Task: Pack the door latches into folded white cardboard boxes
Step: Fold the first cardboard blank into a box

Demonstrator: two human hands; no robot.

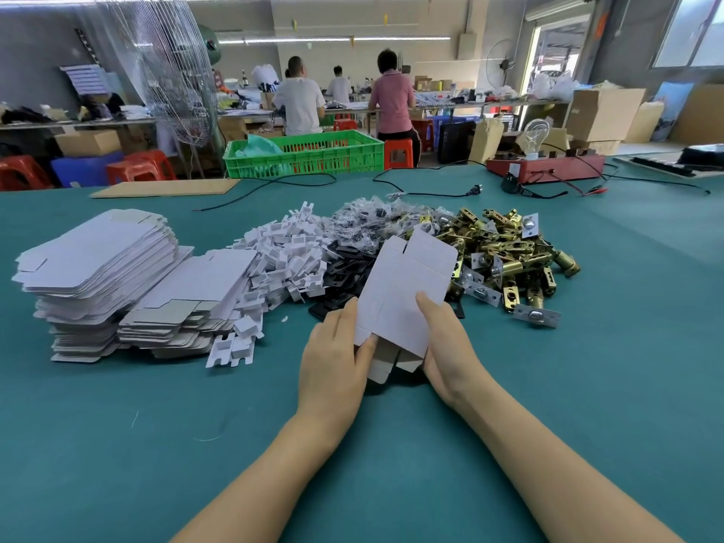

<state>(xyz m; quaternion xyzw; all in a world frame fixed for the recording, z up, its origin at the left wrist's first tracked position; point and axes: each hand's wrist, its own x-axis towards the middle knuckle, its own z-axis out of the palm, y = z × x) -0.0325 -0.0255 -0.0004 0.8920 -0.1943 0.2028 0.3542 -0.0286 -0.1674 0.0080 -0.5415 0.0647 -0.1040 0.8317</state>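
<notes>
Far left on green table (117, 425): stack of flat box blanks (98, 268), white face up, leaning into a second lower stack. Within easy reach of L hand, likely so next blank can be pulled w/o stretching.

Next over: heap of white card inserts (282, 252), loose, a few strays at front near the stacks. Then black plates (344, 276), partly under bagged small parts (364, 217). Supplies look laid in an arc by packing order, judging from layout only.

Centre: left hand (337, 358) grips lower L edge of one white box (399, 291), thumb laid over its face, fingers behind. Box tilted away from person, top flaps up, bottom flaps hanging open toward table. Right hand (446, 342) grips lower R side, thumb on the face, fingers wrapped behind. Both hands clamped on the same box: squeezing sides probably pops the flat tube square so bottom can be tucked. Box not yet closed; nothing inside that I can see.

Right: pile of door latches (509, 256), brass bodies w/ silver faceplates, just beyond and R of held box, some touching plates pile. None in hand. Close to R hand, so pick-up is short once box is formed.

Step in hand, my read: erecting box; packing itself not begun for this one.
</notes>
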